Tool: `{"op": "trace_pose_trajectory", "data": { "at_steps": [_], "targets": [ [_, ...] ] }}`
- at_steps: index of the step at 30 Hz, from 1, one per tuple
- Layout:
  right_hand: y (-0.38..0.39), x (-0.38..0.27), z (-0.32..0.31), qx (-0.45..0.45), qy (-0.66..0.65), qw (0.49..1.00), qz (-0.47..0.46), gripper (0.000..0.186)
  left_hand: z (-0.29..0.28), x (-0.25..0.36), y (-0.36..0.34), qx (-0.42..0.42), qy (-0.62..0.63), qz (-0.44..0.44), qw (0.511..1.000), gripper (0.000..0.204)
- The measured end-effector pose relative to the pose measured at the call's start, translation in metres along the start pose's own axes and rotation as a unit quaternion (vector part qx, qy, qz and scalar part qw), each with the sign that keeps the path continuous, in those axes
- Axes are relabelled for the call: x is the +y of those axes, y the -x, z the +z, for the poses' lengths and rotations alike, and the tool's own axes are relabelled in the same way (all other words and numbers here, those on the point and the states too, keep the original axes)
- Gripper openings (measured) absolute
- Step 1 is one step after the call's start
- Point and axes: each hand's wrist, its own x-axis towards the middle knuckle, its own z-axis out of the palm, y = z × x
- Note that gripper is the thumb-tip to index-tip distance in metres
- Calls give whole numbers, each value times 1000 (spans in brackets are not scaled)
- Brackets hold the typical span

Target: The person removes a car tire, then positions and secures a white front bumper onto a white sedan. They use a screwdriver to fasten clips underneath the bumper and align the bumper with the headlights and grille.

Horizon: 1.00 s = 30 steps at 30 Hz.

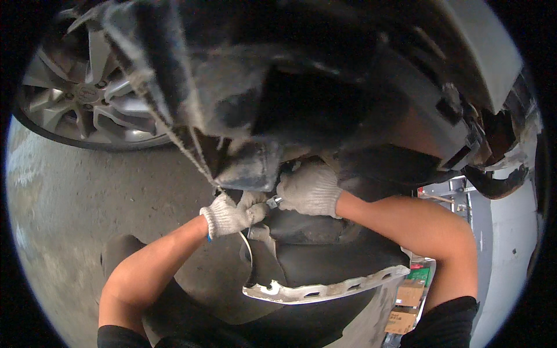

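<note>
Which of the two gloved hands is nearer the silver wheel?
The left hand; the right hand is farther from the wheel, on the other side of the small metal piece.

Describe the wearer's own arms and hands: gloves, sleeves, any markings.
Left hand and right hand both wear off-white knit gloves with ribbed cuffs, smudged greyish in places. The forearms are bare. Short black sleeves show at the lower edge. A small blue patch shows by the left cuff; can't tell what it is.
</note>
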Motion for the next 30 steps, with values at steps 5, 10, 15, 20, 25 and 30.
{"op": "trace_pose_trajectory", "data": {
  "at_steps": [5, 10, 15, 20, 25, 30],
  "targets": [
    [-5, -11, -15, -83, 54, 995, -18, 37, -14, 21, 3, -51, 99, -19, 994, 28],
    [-8, -23, -32, -189, 101, 977, 6, 45, -4, 7, 5, -29, 80, -29, 996, 30],
    [-4, -14, -12, -175, -8, 983, 45, 52, -12, 8, 6, -44, 48, -21, 998, 31],
    [-7, -20, -29, -136, 112, 984, -9, 45, -7, -5, 7, -25, 129, -20, 991, 29],
    [-4, -8, -7, -111, 192, 975, -32, 36, 14, -54, -2, -20, 171, 28, 985, 27],
    [1, -14, -11, 92, -108, 990, -3, 25, 5, -19, -1, -31, 54, 24, 998, 25]
  ]
}}
